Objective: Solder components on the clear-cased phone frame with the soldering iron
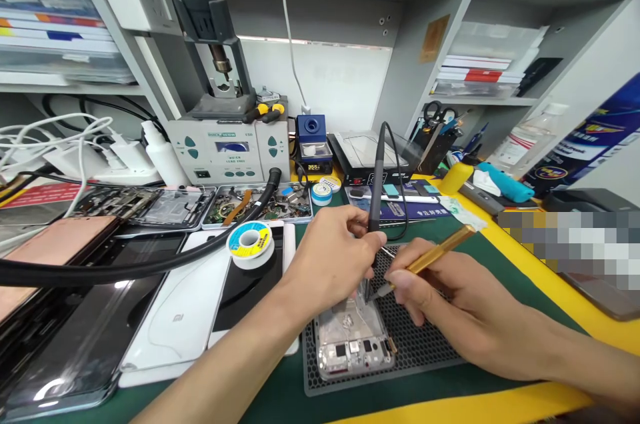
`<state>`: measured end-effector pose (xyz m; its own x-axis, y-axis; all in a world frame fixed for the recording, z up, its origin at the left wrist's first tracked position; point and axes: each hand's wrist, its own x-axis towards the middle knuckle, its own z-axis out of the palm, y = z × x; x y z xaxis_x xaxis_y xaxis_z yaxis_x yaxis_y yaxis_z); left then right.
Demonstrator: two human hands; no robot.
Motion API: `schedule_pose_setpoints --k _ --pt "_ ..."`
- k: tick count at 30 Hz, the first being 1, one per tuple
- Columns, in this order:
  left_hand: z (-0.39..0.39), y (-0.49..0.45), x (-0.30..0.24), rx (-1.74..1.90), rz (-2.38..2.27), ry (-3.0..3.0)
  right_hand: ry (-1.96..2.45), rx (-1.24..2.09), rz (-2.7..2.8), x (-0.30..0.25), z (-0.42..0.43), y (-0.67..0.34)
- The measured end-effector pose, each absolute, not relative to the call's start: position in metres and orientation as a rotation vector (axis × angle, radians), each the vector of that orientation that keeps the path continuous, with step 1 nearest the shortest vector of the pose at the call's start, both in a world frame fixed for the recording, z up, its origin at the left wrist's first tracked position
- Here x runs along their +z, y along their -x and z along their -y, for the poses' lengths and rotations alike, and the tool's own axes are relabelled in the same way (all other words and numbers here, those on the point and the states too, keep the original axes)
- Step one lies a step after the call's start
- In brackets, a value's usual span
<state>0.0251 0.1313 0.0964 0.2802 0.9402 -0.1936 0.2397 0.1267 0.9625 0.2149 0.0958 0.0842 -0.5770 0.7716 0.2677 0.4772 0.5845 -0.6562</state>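
Note:
My left hand [333, 254] is closed round a black soldering iron [377, 194], held nearly upright with its cable looping from the top. In my right hand [460, 301], a gold-handled knife-like tool [443, 248] is pinched, its narrow grey end pointing down to the left. Both hands are over an opened phone [353, 334] with a bare frame and small board parts along its near end. The gold tool's tip touches or nearly touches the phone's upper right part. My left hand hides the phone's far end. Under the phone lies a black honeycomb mat [425, 347].
A thick black hose [150, 269] crosses the left side above several phones. A solder reel [250, 244] rests on a phone near my left forearm. Behind are a hot-air station [227, 147], a parts tray [265, 204] and a flat heating plate [373, 154].

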Motion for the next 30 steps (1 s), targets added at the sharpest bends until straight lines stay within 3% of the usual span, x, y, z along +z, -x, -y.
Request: schedule_pose_setpoints --k 30 --pt "-0.1302 -0.0264 0.0918 0.798 -1.198 -1.416 0.955 0.71 2.332 0.0837 -0.0985 -0.2132"
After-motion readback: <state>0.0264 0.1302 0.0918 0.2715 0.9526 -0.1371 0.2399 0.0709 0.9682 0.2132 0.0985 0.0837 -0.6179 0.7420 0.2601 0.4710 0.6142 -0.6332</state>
